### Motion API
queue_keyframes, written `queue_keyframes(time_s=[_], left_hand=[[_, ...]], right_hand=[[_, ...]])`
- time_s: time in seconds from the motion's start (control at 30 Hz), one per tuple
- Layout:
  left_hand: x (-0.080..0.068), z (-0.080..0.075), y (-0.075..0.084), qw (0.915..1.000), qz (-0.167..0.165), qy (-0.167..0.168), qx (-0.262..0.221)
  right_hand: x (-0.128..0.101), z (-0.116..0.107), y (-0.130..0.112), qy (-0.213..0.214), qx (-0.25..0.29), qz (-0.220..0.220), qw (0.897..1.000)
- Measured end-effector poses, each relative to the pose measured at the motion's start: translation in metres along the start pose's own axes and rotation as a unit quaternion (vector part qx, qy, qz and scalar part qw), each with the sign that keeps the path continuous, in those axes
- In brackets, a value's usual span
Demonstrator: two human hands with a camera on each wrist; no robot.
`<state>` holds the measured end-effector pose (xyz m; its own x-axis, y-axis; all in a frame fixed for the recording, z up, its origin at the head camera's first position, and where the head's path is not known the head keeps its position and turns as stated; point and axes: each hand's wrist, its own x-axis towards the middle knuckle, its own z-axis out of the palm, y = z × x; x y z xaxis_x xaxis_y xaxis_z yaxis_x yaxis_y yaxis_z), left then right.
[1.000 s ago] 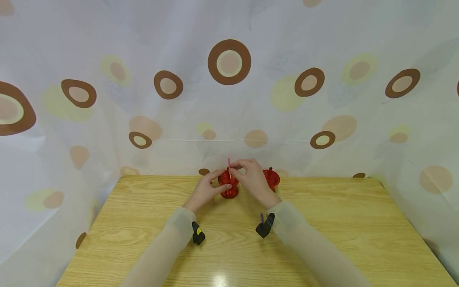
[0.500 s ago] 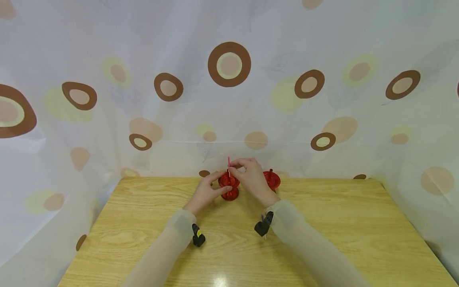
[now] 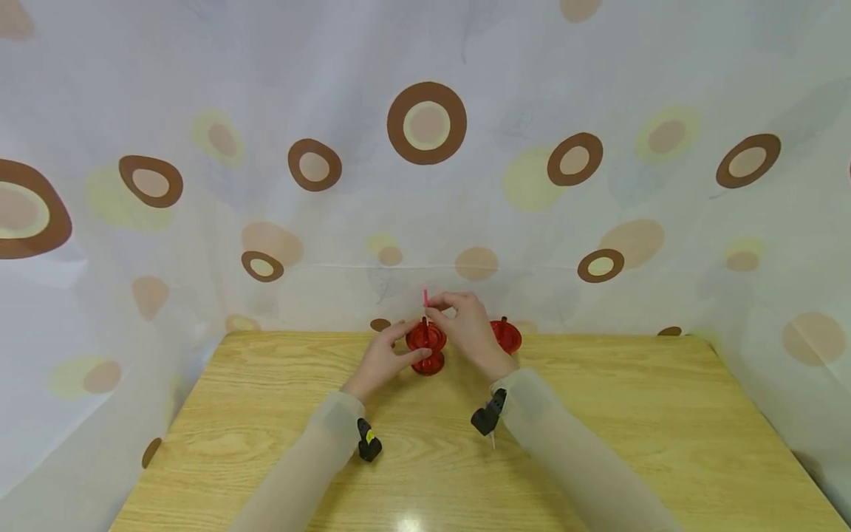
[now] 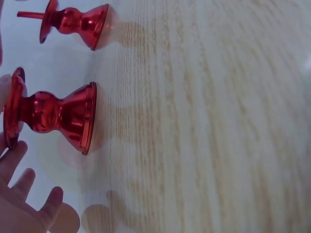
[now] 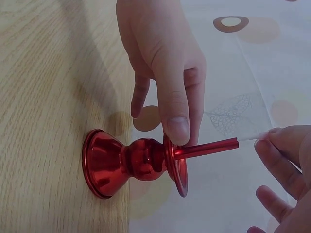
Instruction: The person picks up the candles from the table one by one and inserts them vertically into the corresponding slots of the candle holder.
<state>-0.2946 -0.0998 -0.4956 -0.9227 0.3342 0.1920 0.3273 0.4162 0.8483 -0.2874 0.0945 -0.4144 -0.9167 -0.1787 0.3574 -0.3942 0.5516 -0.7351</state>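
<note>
Both hands meet at twelve o'clock on the bench [image 3: 598, 443]: the left hand [image 3: 382, 360] steadies the red candle holder [image 3: 426, 346] by its rim, while the right hand [image 3: 468, 329] pinches the pink candle's [image 3: 425, 298] wick, keeping it upright in the socket.

red candlestick [image 3: 426, 347], brown-dotted curtain [image 3: 425, 148]

Sheer pale sleeves [image 3: 312, 458], black wrist cameras [image 3: 367, 445]

Light wood-grain worktop [image 3: 598, 443], red candle holder [image 3: 426, 347] standing near its far edge, second red candle holder [image 3: 507, 336] just right of the first, both upright
</note>
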Motion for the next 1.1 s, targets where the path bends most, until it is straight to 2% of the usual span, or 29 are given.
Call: queue_keyframes(time_s=[0.27, 0.63, 1.1], left_hand=[[-0.003, 0.003, -0.001, 0.9999, -0.011, 0.0, 0.008], [0.002, 0.002, -0.006, 1.0, 0.008, 0.003, 0.004], [0.003, 0.003, -0.009, 0.9998, 0.009, 0.008, 0.016]], right_hand=[[0.002, 0.0, 0.004, 0.0, 0.013, 0.01, 1.0], [0.009, 0.002, 0.006, 0.004, 0.017, -0.003, 1.0], [0.014, 0.003, 0.005, -0.002, 0.021, -0.007, 1.0]])
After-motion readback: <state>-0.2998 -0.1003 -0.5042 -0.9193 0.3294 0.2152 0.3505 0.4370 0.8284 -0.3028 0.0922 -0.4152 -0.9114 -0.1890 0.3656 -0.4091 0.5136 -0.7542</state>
